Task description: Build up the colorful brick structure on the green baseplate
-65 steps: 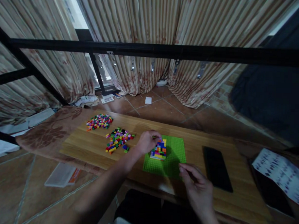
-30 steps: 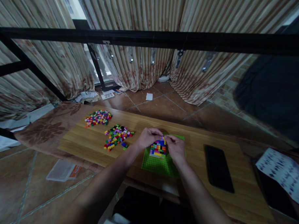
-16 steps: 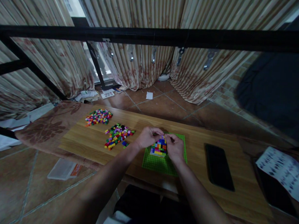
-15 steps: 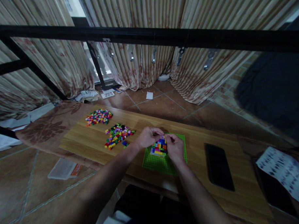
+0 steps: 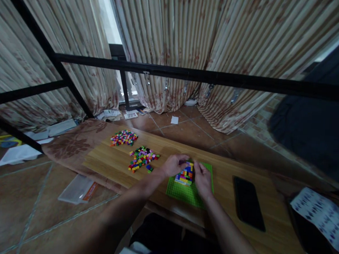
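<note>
- Left hand [image 5: 174, 166] and left forearm [image 5: 136, 200], both bare
- Right hand [image 5: 203, 180] and right forearm [image 5: 225, 225], also bare
- Black clothing [image 5: 154, 230] over the lap at the near edge, its details lost in shadow

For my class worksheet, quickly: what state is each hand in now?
Left hand: curled at the brick block; its grip cannot be told.
Right hand: curled beside the brick block; its grip cannot be told.

Striped curtains [image 5: 172, 34] behind black rail [image 5: 171, 71]
</note>
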{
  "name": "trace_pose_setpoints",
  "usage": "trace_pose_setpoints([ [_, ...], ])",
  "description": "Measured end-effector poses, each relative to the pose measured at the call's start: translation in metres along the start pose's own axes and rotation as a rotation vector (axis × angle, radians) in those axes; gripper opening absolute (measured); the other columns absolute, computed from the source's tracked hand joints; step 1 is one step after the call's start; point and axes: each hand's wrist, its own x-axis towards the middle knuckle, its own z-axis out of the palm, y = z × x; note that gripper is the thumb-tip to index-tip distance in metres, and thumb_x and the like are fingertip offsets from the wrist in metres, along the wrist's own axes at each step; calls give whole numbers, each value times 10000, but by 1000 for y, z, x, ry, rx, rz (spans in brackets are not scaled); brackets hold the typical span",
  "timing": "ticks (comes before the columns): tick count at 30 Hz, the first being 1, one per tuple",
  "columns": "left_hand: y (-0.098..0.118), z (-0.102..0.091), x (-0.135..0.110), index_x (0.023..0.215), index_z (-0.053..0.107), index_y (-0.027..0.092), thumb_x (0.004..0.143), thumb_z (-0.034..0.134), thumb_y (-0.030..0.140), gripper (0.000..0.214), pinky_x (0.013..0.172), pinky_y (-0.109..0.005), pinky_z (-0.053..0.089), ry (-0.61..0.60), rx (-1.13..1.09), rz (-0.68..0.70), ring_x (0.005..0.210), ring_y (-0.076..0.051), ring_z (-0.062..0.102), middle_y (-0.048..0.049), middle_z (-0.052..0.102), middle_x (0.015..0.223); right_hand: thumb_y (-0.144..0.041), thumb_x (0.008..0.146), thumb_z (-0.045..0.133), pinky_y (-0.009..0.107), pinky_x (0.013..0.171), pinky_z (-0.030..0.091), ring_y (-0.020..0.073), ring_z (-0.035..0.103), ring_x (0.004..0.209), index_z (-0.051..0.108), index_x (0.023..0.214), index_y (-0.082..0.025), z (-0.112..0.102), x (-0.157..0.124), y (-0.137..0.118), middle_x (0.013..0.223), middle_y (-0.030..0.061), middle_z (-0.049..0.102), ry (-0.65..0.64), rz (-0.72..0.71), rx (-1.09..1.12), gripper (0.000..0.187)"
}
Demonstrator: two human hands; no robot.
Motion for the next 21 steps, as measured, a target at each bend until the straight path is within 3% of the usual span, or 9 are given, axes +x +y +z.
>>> trace_pose_setpoints([
  [5,1,-13,-41,1162,619,153,871,535,266,323,944,-336,499,256,-122,-119,1027,-200,643,-94,686,1128,-613,792,534,379,825,493,235,647,925,614,1187,-156,-18,-28,1,1117,134,680,92,18,-54,610],
  [8,0,-3,-77,1175,597,147,886,506,281,330,908,-355,515,359,-201,-261,1006,-209,645,-107,676,1132,-581,789,573,391,888,475,244,629,1021,585,1229,-179,-24,-56,7,1165,129,664,21,42,-99,597],
  [11,4,20,-99,1230,561,144,900,475,306,378,938,-358,504,295,-308,-327,1042,-212,635,-113,664,1154,-572,816,539,407,928,457,250,612,1068,578,1242,-181,-23,-76,10,1217,133,639,-34,48,-164,579],
  [14,11,39,-100,1275,542,159,887,491,321,424,1012,-375,459,254,-297,-336,1127,-228,595,-113,635,1221,-569,837,498,423,965,433,261,589,1117,601,1219,-181,-20,-81,7,1225,131,635,-46,28,-240,555],
  [21,19,50,-90,1301,527,159,885,479,295,440,1016,-362,458,229,-288,-309,1142,-220,578,-112,603,1269,-583,829,494,443,997,406,273,569,1143,605,1219,-175,-29,-75,4,1232,134,630,21,64,-289,575],
])
